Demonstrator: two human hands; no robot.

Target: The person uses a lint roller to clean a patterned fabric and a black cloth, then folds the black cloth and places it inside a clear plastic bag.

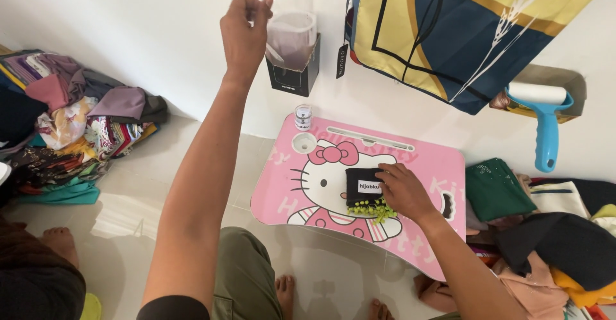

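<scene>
Left hand pinches clear bag; right hand presses black cloth.

left hand: bare, no rings or watch | right hand: bare | arms: bare to above the elbow | sleeve: dark, short, left upper arm | trousers: olive green | feet: bare

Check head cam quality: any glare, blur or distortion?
Head view: even daylight, soft shadows; faint reflections on the glossy floor tiles; wide-angle stretch on the left hand and forearm; right hand and black folded cloth sharp; no evident motion blur.
</scene>
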